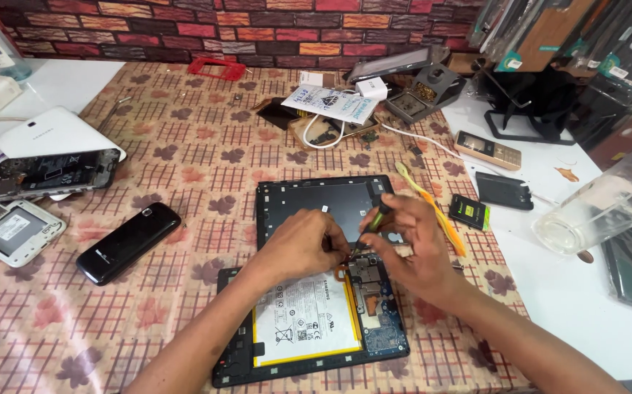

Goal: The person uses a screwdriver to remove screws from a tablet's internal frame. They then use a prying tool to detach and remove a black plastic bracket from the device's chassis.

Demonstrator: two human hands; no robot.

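Opened tablet (316, 321), white battery and boards bare; right hand (414, 248) gripping screwdriver (373, 222), left hand (301, 244) pinching at board.

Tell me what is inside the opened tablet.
Inside the opened tablet: a white battery and circuit boards. The left hand and right hand cover its top edge.

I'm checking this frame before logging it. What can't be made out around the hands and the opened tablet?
- Head view: screwdriver tip, hidden between left hand and right hand.
- The spot on the opened tablet being worked: covered by both hands.
- Black back panel: near edge hidden by the hands.
- Clear container: cut off by the right edge.
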